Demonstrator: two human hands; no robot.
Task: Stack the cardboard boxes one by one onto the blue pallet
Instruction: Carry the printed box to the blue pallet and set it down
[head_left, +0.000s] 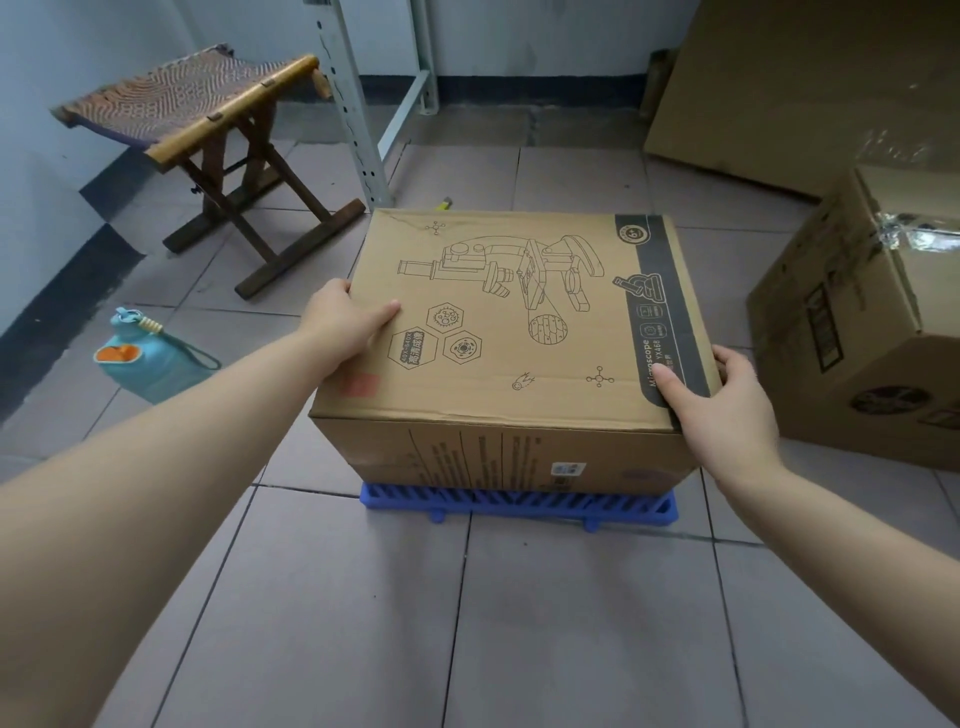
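Microscope box (511, 317) sits over the blue pallet (519, 506), apparently resting on it, though the contact line is hidden by the box's front face; only the pallet's near edge shows below it. Left hand (345, 319) clasps the left top edge, thumb on the lid, fingers wrapped down the side and out of sight. Right hand (722, 400) clasps the near right corner, thumb on the dark printed strip, fingers over the right edge. Both hands are closed on the box from opposite sides. Risks, as judged: the box looks about as wide as the pallet, so letting go while it is off-centre could leave an overhang on the right or far side, giving a poor base for the boxes to come. The grip is on top edges only, so if the box must be shifted, the lid flap could buckle or the hands slip. Fingers down the sides could be pinched if another box is set close. Surroundings: a taped cardboard box (862, 312) stands on the floor just to the right, near the right hand, and limits elbow room there; a large flat carton (810, 88) leans behind it. To the left, well apart: a folding stool (208, 130), a teal water bottle (150, 358) lying on the tiles, and a metal rack upright (353, 104) behind the box. Nothing lies between person and pallet.
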